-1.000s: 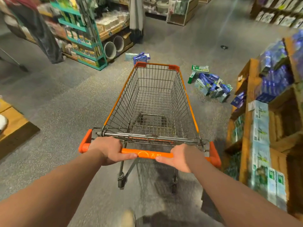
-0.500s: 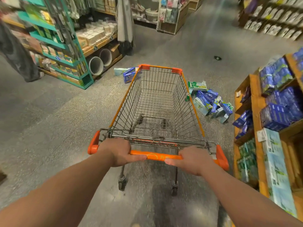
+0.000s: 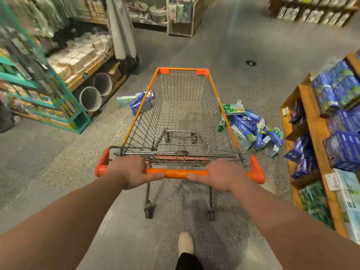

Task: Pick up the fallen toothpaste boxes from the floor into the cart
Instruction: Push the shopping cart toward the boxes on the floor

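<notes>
A wire shopping cart (image 3: 211,82) with orange trim stands in front of me, its basket holding nothing. My left hand (image 3: 132,171) and my right hand (image 3: 221,175) both grip its orange handle (image 3: 177,174). A heap of blue, green and white toothpaste boxes (image 3: 253,129) lies on the floor just right of the cart. A smaller group of fallen boxes (image 3: 136,101) lies on the floor at the cart's front left, partly seen through the wire side.
A wooden shelf unit (image 3: 319,133) stocked with blue and green boxes lines the right side. A teal rack (image 3: 56,106) and a wooden shelf with two round tubes (image 3: 90,98) stand on the left. My shoe (image 3: 186,243) is behind the cart. Grey floor stretches ahead.
The cart has rolled forward with both hands on the handle. Both groups of boxes now lie alongside the basket, closer to me than before.
</notes>
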A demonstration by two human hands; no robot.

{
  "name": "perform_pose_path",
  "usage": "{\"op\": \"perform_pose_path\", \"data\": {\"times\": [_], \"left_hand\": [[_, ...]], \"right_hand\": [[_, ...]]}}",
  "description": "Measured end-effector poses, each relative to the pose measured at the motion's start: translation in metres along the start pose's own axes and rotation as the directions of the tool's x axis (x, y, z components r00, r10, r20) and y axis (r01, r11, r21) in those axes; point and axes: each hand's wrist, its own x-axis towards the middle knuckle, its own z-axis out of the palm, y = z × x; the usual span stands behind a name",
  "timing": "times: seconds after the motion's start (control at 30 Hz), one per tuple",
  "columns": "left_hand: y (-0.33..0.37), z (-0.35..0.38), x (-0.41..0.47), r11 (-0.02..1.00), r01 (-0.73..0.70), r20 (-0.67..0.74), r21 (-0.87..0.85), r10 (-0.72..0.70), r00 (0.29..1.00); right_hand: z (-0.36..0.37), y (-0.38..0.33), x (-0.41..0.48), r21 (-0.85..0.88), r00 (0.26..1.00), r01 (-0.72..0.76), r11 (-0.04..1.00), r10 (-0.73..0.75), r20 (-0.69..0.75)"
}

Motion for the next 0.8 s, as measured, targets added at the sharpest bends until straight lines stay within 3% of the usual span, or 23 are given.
{"op": "perform_pose_path", "data": {"times": [0.4, 0.8], "left_hand": [[-0.107, -0.072, 0.187, 0.998, -0.052, -0.017, 0.019, 0.052, 0.999], [-0.181, -0.112, 0.258, 0.978, -0.176, 0.011, 0.115, 0.176, 0.984]], "right_hand": [[-0.096, 0.016, 0.181, 0.091, 0.999, -0.038, 0.995, 0.038, 0.006], [-0.138, -0.013, 0.264, 0.082, 0.969, -0.224, 0.971, 0.212, 0.128]]}}
